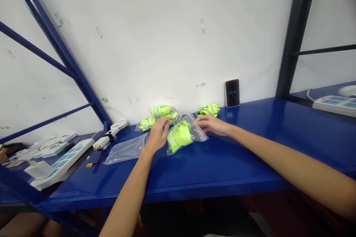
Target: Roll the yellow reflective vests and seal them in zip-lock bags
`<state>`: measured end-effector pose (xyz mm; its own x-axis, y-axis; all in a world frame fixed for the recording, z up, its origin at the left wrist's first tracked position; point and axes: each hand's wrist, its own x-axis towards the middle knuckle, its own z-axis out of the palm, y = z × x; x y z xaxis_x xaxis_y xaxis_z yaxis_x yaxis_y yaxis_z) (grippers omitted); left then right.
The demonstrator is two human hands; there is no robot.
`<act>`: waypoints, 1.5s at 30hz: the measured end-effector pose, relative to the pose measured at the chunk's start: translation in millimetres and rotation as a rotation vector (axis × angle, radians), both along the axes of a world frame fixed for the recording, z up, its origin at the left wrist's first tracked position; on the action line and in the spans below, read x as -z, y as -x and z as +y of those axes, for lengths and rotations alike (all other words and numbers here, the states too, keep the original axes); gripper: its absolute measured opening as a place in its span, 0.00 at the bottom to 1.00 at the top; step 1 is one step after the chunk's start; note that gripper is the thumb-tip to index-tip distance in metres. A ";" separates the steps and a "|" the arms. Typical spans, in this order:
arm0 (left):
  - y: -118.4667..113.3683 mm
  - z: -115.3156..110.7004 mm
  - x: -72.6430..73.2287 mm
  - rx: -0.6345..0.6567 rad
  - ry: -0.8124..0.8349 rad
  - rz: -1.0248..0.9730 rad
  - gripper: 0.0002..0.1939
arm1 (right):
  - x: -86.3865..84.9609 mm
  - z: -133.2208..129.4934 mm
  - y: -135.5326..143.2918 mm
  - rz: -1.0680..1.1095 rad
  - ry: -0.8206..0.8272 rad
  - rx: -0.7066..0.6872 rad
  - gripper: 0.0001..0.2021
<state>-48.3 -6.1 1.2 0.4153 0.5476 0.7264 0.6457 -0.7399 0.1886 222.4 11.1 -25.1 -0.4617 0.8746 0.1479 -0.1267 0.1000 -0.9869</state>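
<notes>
A clear zip-lock bag [198, 133] with a rolled neon-yellow reflective vest [180, 136] in it lies on the blue shelf between my hands. My right hand [213, 124] pinches the bag's zip edge at its right end. Just left of the bag is my left hand [159, 133], its thumb and fingers slightly bent and apart, with nothing seen in them. Behind it are bagged yellow bundles [162, 111], partly covered by the hand. A flat, clear plastic bag [125, 150] lies to the left of my left wrist.
Another yellow bundle [210, 109] lies by the wall, near a black device [232, 93] showing digits. At left are a white handheld fan [118, 126], a battery with wires [97, 157] and a power strip [65, 163]. Blue frame bars [69, 57] rise at the left.
</notes>
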 end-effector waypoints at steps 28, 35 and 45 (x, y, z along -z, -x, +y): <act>-35.0 -13.6 22.7 0.244 -0.120 0.025 0.07 | 1.3 -26.5 29.4 -0.213 -0.570 0.077 0.06; -33.8 -15.5 22.6 0.143 -0.138 0.157 0.06 | 2.4 -33.9 35.0 -0.201 -0.594 0.067 0.06; -50.4 -14.6 27.4 0.102 -0.003 -0.014 0.10 | 4.2 -26.5 38.7 -0.263 -0.619 0.168 0.05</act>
<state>2.1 -20.7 -26.2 0.4582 0.5013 0.7340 0.5645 -0.8020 0.1954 183.7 -15.4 -29.3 -0.4165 0.7280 0.5445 0.1756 0.6521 -0.7375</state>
